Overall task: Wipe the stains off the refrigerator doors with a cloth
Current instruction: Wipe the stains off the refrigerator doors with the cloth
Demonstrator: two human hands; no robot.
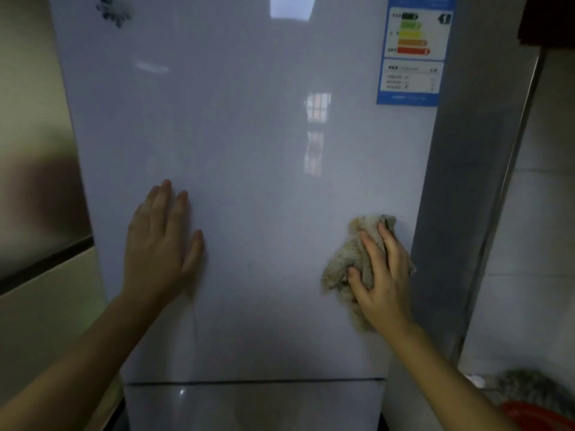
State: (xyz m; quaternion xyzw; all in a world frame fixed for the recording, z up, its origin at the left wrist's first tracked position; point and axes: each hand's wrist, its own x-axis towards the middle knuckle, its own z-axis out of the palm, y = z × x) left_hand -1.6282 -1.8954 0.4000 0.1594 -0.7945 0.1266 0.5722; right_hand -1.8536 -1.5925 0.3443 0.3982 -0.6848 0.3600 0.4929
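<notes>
A glossy white refrigerator door (pixel 249 144) fills the view, with a seam to a lower door (pixel 255 405) near the bottom. My right hand (pixel 382 275) presses a crumpled beige cloth (pixel 339 265) flat against the door's lower right, close to its right edge. My left hand (pixel 161 244) lies flat on the door at lower left, fingers apart, holding nothing. No distinct stain shows on the door; window reflections gleam on it.
An energy label sticker (pixel 413 51) sits at the door's upper right, a blue flower print (pixel 113 10) at upper left. The grey fridge side (pixel 460 213) and a tiled wall (pixel 535 244) lie right. A red basin (pixel 535 415) is at lower right, a beige cabinet (pixel 40 306) left.
</notes>
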